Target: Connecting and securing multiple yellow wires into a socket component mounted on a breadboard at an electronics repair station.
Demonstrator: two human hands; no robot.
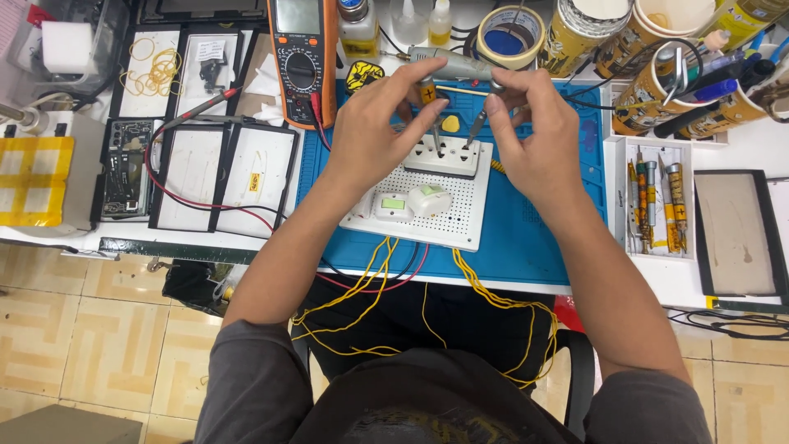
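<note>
Yellow wires (370,284) trail off the near table edge from under a white perforated board (444,215) on the blue mat (526,238). On the board's far half sits a white socket block (444,154). Left hand (380,123) pinches one probe (433,131), right hand (538,136) pinches another probe (477,127); both tips touch the block, directly below the closed fingertips. Farther left, an orange multimeter (302,57).

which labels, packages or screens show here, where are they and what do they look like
multimeter screen: top centre, grey rectangle in an orange-edged case
round yellow canisters: top right, black print
small yellow sticker: on the tool by the left hand
yellow-striped package: far left
</note>
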